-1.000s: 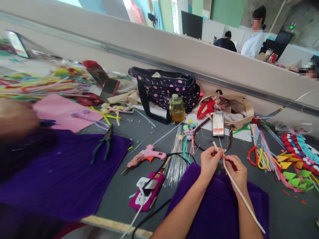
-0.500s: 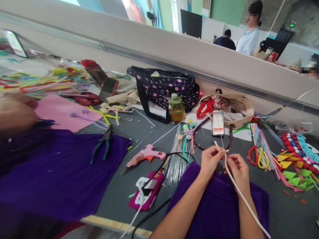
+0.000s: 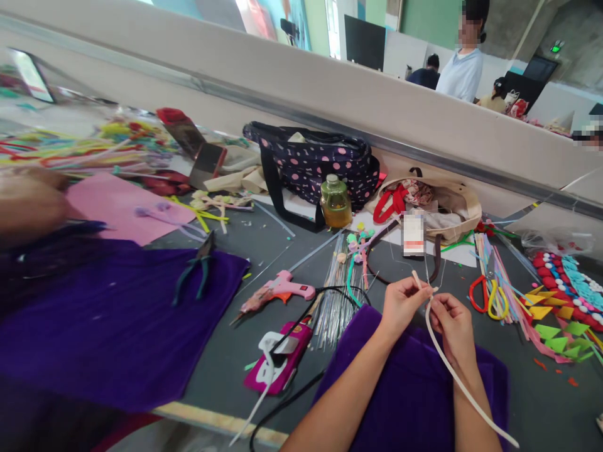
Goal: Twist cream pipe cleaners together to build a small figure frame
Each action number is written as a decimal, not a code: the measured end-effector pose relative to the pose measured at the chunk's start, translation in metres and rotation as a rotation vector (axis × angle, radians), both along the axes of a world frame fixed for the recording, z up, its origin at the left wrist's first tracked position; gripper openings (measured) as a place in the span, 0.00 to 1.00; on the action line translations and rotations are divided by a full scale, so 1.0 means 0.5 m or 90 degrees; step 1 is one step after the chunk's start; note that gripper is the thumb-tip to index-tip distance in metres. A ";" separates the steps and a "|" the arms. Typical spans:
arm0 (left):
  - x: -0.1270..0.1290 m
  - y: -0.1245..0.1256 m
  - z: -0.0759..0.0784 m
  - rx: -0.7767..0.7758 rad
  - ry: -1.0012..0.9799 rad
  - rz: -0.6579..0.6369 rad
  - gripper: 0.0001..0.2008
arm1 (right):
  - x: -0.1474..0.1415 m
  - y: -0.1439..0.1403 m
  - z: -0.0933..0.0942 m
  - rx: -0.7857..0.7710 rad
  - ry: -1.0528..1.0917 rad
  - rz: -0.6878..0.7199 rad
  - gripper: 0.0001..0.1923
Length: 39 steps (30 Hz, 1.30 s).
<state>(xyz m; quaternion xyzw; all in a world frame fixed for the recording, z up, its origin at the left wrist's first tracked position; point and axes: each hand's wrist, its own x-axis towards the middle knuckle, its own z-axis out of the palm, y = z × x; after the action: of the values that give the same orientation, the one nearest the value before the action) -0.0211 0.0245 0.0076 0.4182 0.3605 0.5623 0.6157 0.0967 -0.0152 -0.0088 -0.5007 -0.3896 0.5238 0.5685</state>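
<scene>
Both my hands work a long cream pipe cleaner [image 3: 455,375] above a purple cloth [image 3: 414,389] on the grey table. My left hand [image 3: 401,304] pinches its upper end, which sticks up past my fingers. My right hand [image 3: 453,328] grips it just below, fingers curled around it. The rest of the strand trails down to the lower right past my right forearm. A thin wire hoop [image 3: 400,263] lies on the table just beyond my hands.
A pink glue gun [image 3: 277,292], a pink case with a cable [image 3: 277,361], clear sticks [image 3: 336,295], pliers [image 3: 195,270] on a second purple cloth, scissors [image 3: 485,294], felt pieces [image 3: 560,314], a bottle [image 3: 335,202] and two bags lie around. Another person's arm [image 3: 28,201] is at the left.
My hands have shifted slightly down and right, and the free tail of the pipe cleaner has swung lower to the right. The person in the background has stepped left.
</scene>
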 end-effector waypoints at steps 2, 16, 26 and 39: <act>0.002 -0.001 -0.002 0.002 0.013 0.020 0.10 | 0.000 -0.002 0.001 0.008 -0.043 -0.010 0.12; 0.009 -0.016 0.013 0.001 0.074 0.083 0.09 | -0.010 -0.016 0.008 0.174 -0.482 -0.130 0.08; 0.002 -0.003 0.007 -0.064 0.018 0.053 0.11 | -0.013 -0.013 0.016 0.033 -0.202 -0.032 0.12; -0.013 0.008 0.011 -0.132 -0.094 -0.011 0.13 | 0.006 -0.005 0.010 -0.089 0.180 0.147 0.15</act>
<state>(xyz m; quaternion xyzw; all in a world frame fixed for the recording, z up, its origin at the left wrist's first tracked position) -0.0277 0.0286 0.0134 0.3128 0.3669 0.5457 0.6853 0.0999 -0.0177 -0.0036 -0.4123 -0.3235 0.6762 0.5178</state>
